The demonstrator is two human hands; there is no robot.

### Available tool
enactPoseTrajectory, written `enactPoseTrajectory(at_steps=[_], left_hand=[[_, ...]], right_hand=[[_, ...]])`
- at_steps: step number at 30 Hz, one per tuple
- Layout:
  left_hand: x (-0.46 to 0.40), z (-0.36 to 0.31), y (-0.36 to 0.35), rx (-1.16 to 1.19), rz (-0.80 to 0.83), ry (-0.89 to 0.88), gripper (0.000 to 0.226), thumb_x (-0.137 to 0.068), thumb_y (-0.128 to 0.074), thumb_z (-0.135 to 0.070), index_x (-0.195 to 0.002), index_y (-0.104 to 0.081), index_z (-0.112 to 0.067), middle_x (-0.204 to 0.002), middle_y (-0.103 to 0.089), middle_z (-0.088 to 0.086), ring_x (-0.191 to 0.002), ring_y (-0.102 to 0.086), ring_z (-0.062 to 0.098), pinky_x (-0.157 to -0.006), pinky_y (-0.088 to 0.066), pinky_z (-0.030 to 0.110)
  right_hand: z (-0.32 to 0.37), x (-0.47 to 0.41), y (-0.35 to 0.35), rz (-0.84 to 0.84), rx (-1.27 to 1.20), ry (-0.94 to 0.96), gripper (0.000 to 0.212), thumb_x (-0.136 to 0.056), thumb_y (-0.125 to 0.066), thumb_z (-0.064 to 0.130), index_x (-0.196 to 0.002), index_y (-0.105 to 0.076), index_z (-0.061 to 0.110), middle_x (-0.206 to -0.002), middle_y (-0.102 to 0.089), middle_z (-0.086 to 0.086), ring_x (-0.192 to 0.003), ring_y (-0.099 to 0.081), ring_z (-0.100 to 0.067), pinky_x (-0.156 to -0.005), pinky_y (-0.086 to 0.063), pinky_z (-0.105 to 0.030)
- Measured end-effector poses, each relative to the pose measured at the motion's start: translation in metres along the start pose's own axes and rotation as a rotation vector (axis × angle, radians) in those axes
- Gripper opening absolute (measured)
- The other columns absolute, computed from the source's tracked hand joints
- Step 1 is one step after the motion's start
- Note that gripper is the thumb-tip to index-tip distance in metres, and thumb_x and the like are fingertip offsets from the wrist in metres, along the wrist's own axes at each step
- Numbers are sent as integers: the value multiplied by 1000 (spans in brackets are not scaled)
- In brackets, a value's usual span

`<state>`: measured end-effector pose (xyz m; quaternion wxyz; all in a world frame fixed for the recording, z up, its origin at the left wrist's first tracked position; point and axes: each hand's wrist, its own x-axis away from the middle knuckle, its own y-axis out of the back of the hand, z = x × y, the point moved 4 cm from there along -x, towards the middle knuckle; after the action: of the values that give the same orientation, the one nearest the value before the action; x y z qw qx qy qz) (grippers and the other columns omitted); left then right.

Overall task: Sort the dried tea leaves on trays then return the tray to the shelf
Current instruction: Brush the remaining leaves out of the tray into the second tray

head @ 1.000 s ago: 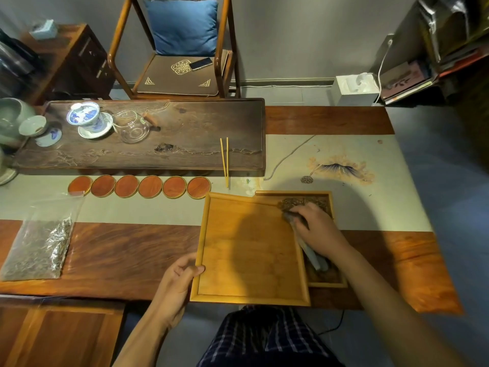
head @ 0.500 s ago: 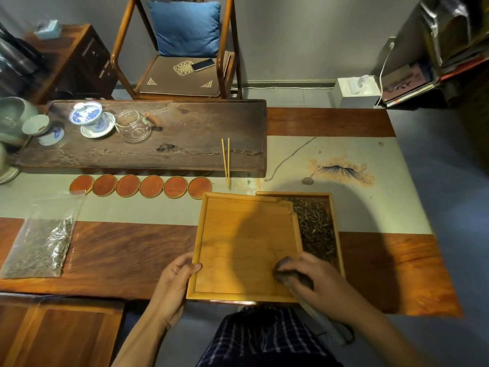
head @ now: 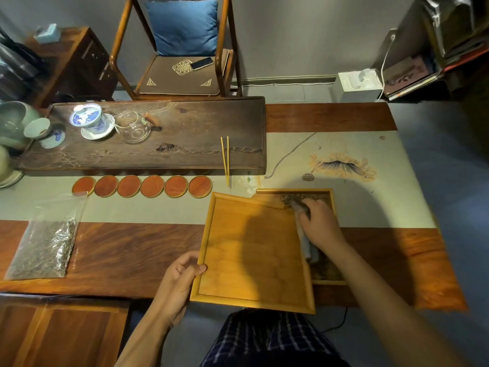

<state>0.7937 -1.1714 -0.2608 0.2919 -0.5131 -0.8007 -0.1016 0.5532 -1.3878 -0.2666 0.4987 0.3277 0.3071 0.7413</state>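
A bare light wooden tray (head: 251, 247) lies at the table's front edge, tilted over a second tray (head: 330, 193) beneath it on the right. Dried tea leaves (head: 288, 200) show at that lower tray's far end and near its front corner. My left hand (head: 177, 276) grips the upper tray's left rim near the front corner. My right hand (head: 318, 222) holds a grey brush (head: 305, 245) with its tip in the leaves at the far end of the lower tray.
A clear bag of tea leaves (head: 45, 247) lies at the left. Several round red coasters (head: 140, 186) and yellow tongs (head: 225, 160) sit by the dark tea board (head: 185, 144) holding a gaiwan (head: 88, 119) and glass pitcher (head: 135, 128). A chair (head: 182, 49) stands behind.
My right hand swept the brush from the front corner of the upper tray back up to the far end of the lower tray. The upper tray shifted slightly.
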Motion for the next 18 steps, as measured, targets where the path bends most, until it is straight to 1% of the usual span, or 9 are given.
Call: enactPoseTrajectory(at_steps=[3, 5, 6, 8, 10, 11, 13, 15, 18], left_hand=[[1, 3, -2, 26, -8, 4, 21, -85, -55, -2, -103, -65, -2, -88, -75, 11, -73, -71, 20, -59, -56, 26], [1, 1, -2, 29, -19, -6, 21, -82, -58, -5, -102, -65, -3, -89, -74, 13, -75, -71, 21, -61, -56, 28], [0, 0, -1, 29, -25, -10, 24, -79, -60, -9, -102, -65, -4, -90, -74, 13, -74, -71, 21, -60, -56, 29], [-2, -1, 2, 29, -39, -12, 25, -80, -59, -9, -104, -66, -6, -90, -75, 13, -74, -71, 20, -57, -57, 28], [-4, -2, 6, 28, -58, -8, 23, -88, -53, -3, -108, -65, -6, -91, -75, 12, -75, -72, 21, -57, -57, 28], [-5, -3, 8, 28, -65, -6, 24, -90, -52, -3, -110, -65, -6, -92, -75, 13, -77, -71, 21, -59, -57, 28], [-6, -5, 9, 20, -72, -11, 27, -85, -56, -7, -111, -65, -6, -94, -75, 13, -79, -71, 22, -63, -56, 30], [-5, -6, 7, 28, -62, -9, 35, -76, -60, -14, -110, -65, -7, -96, -75, 13, -81, -71, 23, -68, -54, 35], [-4, -3, 6, 43, -47, 0, 36, -73, -60, -13, -109, -66, -8, -99, -74, 14, -84, -71, 24, -73, -53, 38]], right_hand=[[-18, -4, 15, -49, -179, -94, 30, -97, -49, 25, -121, -59, 10, -108, -62, -6, -90, -54, -16, -71, -38, -25], [-25, 5, 26, -29, -320, -115, 33, -96, -52, 24, -125, -57, 10, -110, -59, 2, -104, -56, -17, -69, -39, -16], [-25, 13, 30, -4, -347, -112, 36, -95, -54, 25, -128, -56, 10, -112, -56, 6, -109, -53, -13, -72, -37, -12], [-24, 36, 36, 80, -313, -61, 40, -92, -58, 28, -130, -55, 14, -116, -50, 14, -110, -48, -4, -82, -37, -13], [-13, 66, 36, 230, -244, 83, 28, -91, -58, 32, -119, -59, 36, -113, -51, 30, -100, -50, 13, -79, -38, -10], [-6, 81, 35, 321, -219, 158, 23, -90, -57, 34, -108, -59, 48, -104, -54, 34, -93, -53, 12, -72, -42, -9], [5, 102, 31, 428, -172, 233, 25, -91, -56, 36, -99, -56, 60, -96, -56, 26, -90, -56, 7, -72, -46, -12], [8, 107, 26, 416, -134, 238, 25, -93, -55, 35, -104, -56, 57, -96, -55, 21, -90, -55, 5, -72, -45, -12], [11, 95, 20, 285, -87, 220, 24, -95, -53, 30, -117, -61, 35, -97, -52, 14, -87, -53, 3, -71, -41, -9]])
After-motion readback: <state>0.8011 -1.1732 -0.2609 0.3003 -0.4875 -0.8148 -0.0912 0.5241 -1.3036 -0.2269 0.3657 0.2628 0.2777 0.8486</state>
